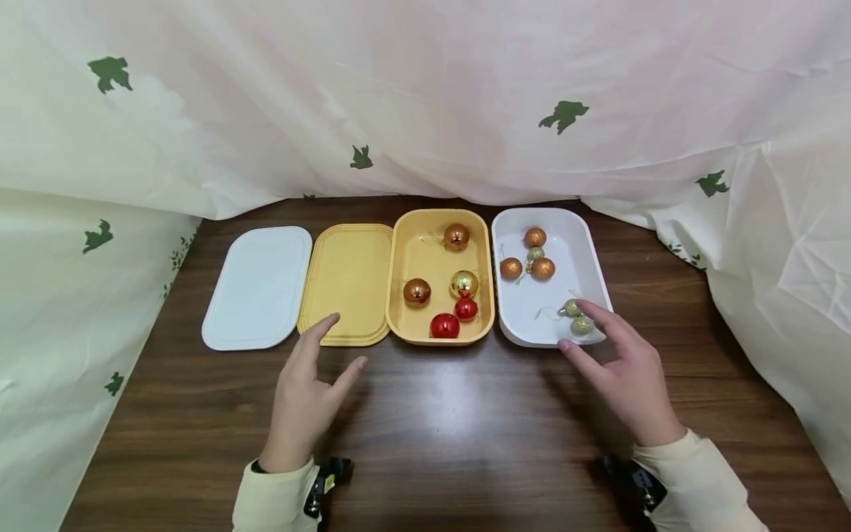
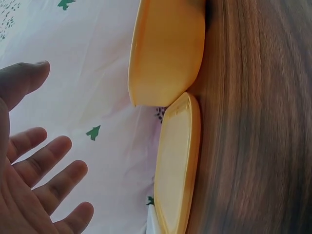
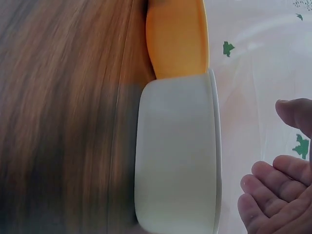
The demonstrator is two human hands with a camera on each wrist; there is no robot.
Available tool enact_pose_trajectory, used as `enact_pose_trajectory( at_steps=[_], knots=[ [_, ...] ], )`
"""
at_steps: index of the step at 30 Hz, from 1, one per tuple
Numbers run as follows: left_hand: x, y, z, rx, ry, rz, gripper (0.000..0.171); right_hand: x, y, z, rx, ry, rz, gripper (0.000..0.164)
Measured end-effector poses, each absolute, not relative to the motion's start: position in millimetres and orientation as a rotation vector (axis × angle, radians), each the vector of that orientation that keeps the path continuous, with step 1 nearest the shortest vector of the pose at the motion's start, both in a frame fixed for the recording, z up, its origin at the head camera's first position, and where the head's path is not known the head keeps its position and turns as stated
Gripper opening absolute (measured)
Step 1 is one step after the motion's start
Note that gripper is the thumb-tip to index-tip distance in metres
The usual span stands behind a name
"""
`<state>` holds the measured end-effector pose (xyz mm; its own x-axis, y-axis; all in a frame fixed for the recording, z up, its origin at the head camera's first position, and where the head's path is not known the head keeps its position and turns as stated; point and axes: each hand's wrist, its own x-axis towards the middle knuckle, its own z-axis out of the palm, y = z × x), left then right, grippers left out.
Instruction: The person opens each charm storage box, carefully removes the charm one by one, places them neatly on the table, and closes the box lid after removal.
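Note:
My left hand (image 1: 302,403) hovers near the front edge of the yellow lid (image 1: 349,284), fingers spread and holding nothing. In the left wrist view its fingers (image 2: 53,192) are apart and relaxed. My right hand (image 1: 631,369) is over the front right corner of the white box (image 1: 592,273), also holding nothing. Inside that box lie orange glitter balls (image 1: 542,268) and small pale gold glitter balls (image 1: 582,325). In the yellow box (image 1: 425,255) are shiny copper balls (image 1: 417,292), a shiny gold ball (image 1: 463,284) and red balls (image 1: 444,326).
A white lid (image 1: 258,288) lies flat at the far left, beside the yellow lid. Lids and boxes stand in a row on the dark wooden table (image 1: 452,443). A pale cloth with green bird shapes (image 1: 565,116) hangs behind and along both sides.

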<state>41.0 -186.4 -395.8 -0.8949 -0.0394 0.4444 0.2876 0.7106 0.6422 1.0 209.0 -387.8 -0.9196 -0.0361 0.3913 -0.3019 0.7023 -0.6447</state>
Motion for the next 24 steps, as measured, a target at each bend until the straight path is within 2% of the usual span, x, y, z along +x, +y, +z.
enact_pose_trajectory(
  at_steps=[24],
  knots=[
    [20,-159,-398,-0.291,-2.540,-1.093,0.058,-25,153,-393,0.556,-2.618,1.087,0.049]
  ],
)
